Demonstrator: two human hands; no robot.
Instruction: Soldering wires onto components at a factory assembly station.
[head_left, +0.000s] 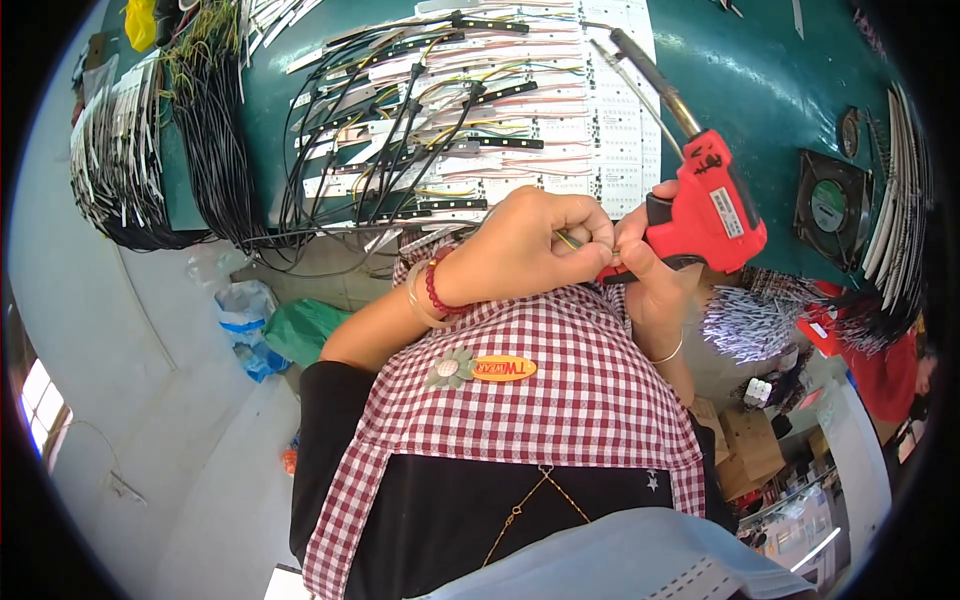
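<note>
Close to the front edge of the bench, my left hand [535, 245] pinches thin yellow and green wires [567, 240] between thumb and fingers. My right hand [655, 285] meets it there, thumb against the fingertips at the wire ends. A red soldering gun [722, 205] also rests in the right hand, its long metal tip pointing up and left over the boards. Beyond my hands lie rows of white circuit board strips [625, 120], with short black strips [510, 143] and coloured wires along them. Black cables [405, 130] run left from these.
Bundles of black cables [215, 130] and white-ended leads [115, 150] hang over the bench's left edge. At right are a black fan [833, 210] and a stack of long strips [897, 220]. Below it are more wire bundles [745, 325] and cardboard boxes [750, 445].
</note>
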